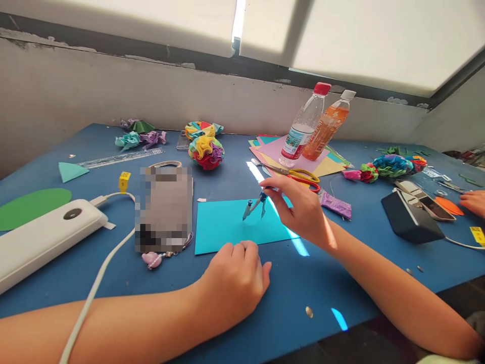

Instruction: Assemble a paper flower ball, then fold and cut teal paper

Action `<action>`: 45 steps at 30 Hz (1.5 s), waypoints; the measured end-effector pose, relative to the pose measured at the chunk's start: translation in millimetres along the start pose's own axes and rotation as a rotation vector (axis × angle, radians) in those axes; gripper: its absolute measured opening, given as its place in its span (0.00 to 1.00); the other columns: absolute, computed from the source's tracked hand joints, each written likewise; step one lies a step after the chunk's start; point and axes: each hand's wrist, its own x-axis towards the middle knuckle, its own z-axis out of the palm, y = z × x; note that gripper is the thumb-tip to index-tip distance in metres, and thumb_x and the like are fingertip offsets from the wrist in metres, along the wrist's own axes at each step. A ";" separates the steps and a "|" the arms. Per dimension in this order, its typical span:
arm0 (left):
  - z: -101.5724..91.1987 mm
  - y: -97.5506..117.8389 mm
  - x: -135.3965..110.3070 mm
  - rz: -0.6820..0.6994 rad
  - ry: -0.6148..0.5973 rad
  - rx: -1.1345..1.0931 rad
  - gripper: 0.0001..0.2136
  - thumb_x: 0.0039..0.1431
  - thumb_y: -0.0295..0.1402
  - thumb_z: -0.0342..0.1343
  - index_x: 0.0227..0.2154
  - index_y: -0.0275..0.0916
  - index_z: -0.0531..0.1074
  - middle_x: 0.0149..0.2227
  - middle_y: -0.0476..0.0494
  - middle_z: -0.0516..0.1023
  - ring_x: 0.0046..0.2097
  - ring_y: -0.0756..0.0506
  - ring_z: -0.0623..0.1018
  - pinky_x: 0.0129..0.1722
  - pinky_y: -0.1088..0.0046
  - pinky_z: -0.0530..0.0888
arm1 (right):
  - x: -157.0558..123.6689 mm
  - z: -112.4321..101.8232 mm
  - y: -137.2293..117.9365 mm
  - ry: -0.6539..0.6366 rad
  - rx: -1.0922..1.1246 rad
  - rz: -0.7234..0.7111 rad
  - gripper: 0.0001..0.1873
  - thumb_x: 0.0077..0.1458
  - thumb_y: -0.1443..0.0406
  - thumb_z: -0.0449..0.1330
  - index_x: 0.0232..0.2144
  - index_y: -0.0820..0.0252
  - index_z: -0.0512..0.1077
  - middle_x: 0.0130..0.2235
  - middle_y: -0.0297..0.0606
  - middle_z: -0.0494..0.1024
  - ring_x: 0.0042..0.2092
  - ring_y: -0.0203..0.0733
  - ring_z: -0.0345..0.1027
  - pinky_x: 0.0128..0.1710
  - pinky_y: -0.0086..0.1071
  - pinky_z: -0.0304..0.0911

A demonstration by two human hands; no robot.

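A turquoise paper sheet [231, 225] lies on the blue table [288, 308] in front of me. My right hand [303, 210] pinches the top of a blue drawing compass [255, 205] whose legs rest on the sheet. My left hand [237, 278] is curled into a loose fist, its knuckles pressing the sheet's near edge.
A white power bank [41, 237] with cable sits left, beside a blurred flat item [163, 208]. Scissors [299, 175], coloured papers and two bottles [316, 126] stand behind. Paper flower balls [206, 151], a ruler [121, 157], a black box [411, 220] and another person's hand [473, 202] at right.
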 end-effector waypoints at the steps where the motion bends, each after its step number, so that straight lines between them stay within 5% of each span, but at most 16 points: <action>1: 0.2 0.2 -0.3 -0.002 0.005 0.001 0.15 0.58 0.28 0.50 0.17 0.35 0.71 0.18 0.44 0.69 0.19 0.45 0.67 0.18 0.68 0.57 | -0.1 0.1 -0.7 -0.009 0.011 0.006 0.08 0.61 0.71 0.54 0.42 0.59 0.69 0.35 0.36 0.79 0.37 0.35 0.73 0.38 0.29 0.68; 45: 0.7 2.3 -4.2 -0.042 0.015 0.013 0.14 0.56 0.28 0.52 0.15 0.37 0.65 0.16 0.48 0.64 0.18 0.48 0.65 0.20 0.69 0.51 | -0.6 3.9 1.9 0.046 -0.050 -0.022 0.09 0.59 0.72 0.55 0.42 0.58 0.70 0.36 0.37 0.79 0.36 0.36 0.74 0.37 0.29 0.70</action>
